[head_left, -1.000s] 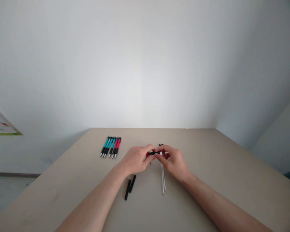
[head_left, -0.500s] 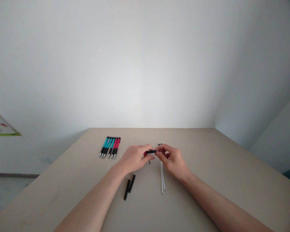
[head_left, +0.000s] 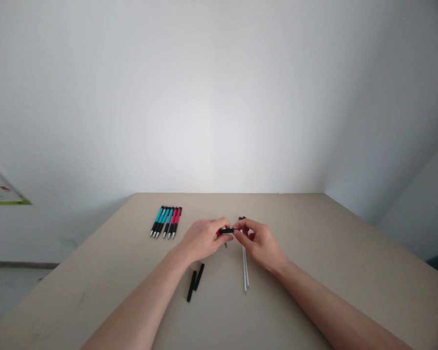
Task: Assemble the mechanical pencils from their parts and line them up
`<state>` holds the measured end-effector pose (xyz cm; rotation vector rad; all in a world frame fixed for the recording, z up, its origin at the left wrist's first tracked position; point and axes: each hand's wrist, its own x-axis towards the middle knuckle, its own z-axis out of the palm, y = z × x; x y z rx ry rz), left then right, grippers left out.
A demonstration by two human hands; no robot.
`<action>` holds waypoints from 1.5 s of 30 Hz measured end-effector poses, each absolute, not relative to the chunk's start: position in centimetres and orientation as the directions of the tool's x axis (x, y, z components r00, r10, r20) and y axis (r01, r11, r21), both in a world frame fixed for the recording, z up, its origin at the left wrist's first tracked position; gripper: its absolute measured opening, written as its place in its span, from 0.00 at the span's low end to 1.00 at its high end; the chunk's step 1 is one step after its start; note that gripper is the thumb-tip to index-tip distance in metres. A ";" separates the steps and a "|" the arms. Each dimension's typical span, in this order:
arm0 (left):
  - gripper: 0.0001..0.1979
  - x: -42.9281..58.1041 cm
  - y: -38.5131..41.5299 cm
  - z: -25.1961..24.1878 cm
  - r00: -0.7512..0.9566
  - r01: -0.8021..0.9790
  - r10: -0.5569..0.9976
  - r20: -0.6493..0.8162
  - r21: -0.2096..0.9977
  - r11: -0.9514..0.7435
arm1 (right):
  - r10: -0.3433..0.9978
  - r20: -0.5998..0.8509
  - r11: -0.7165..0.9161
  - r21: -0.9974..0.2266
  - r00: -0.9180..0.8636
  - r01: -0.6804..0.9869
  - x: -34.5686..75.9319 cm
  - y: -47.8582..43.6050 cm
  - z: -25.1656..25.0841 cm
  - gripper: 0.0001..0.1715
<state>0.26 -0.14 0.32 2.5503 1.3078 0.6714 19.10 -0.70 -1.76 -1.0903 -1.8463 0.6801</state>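
Between my hands lies a pen (head_left: 226,231) held level, its black grip section showing and a bit of red barrel at the left end. My left hand (head_left: 206,238) is closed around the red part, which it mostly hides. At the other end, the thumb and fingers of my right hand (head_left: 257,240) pinch the pen's tip; the tip itself is covered. Two white refills (head_left: 245,272) with dark ends lie under and beside my right hand. Below my left hand are two black grip tubes (head_left: 195,284). A small grey piece (head_left: 225,245) shows partly under my left hand.
Several pens (head_left: 166,222), teal and red with black grips and silver tips, lie in a row at the left back of the beige table (head_left: 292,214). A white wall (head_left: 219,97) rises behind the table. A poster (head_left: 2,187) hangs at the far left.
My right fingertips have shifted slightly left along with the pen's end, and the pen sits a little more level. The things on the table have not moved.
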 end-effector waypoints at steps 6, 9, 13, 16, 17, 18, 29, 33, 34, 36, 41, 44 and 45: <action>0.05 0.2 -0.2 0.6 0.535 0.684 0.775 0.336 0.366 -0.631 | 0.891 0.382 0.454 -0.783 -0.246 0.425 19.1 -0.6 -1.7 0.09; 0.06 0.2 -0.2 0.7 0.545 0.680 0.768 0.338 0.359 -0.640 | 0.886 0.388 0.463 -0.773 -0.256 0.433 19.1 -0.5 -1.8 0.09; 0.08 0.4 -0.2 0.6 0.530 0.699 0.779 0.335 0.346 -0.625 | 0.872 0.408 0.489 -0.746 -0.271 0.451 19.1 -0.4 -1.9 0.10; 0.10 0.3 0.0 0.5 0.477 0.720 0.803 0.358 0.365 -0.591 | 0.850 0.456 0.525 -0.692 -0.263 0.495 19.2 -0.3 -1.9 0.12; 0.10 0.3 0.1 0.4 0.456 0.724 0.809 0.370 0.375 -0.579 | 0.838 0.479 0.541 -0.663 -0.262 0.518 19.3 -0.2 -1.9 0.12; 0.10 0.2 0.2 0.4 0.438 0.727 0.815 0.380 0.383 -0.570 | 0.823 0.501 0.559 -0.629 -0.269 0.541 19.4 -0.1 -1.9 0.12; 0.12 -0.2 1.2 -0.2 0.333 0.755 0.837 0.435 0.409 -0.513 | 0.792 0.366 0.606 -0.376 -0.488 0.701 19.3 0.3 -2.6 0.21; 0.14 -0.2 1.4 -0.4 0.314 0.772 0.837 0.448 0.394 -0.500 | 0.809 0.394 0.578 -0.400 -0.435 0.712 19.4 0.5 -2.6 0.21; 0.14 -0.3 1.4 -0.4 0.307 0.778 0.839 0.450 0.389 -0.493 | 0.815 0.423 0.562 -0.411 -0.395 0.718 19.5 0.6 -2.7 0.20; 0.15 -0.3 1.5 -0.3 0.299 0.787 0.842 0.450 0.382 -0.484 | 0.825 0.474 0.522 -0.429 -0.308 0.737 19.6 1.0 -2.8 0.17; 0.15 -0.4 1.5 -0.3 0.261 0.827 0.869 0.421 0.366 -0.426 | 0.825 0.525 0.450 -0.389 -0.208 0.804 19.6 1.3 -3.3 0.12; 0.13 -0.5 1.4 -0.2 0.256 0.835 0.885 0.388 0.373 -0.405 | 0.781 0.561 0.496 -0.289 -0.275 0.819 19.1 1.5 -3.4 0.11; 0.12 -0.5 1.3 -0.2 0.262 0.827 0.885 0.386 0.382 -0.411 | 0.765 0.568 0.515 -0.258 -0.303 0.817 18.9 1.7 -3.4 0.10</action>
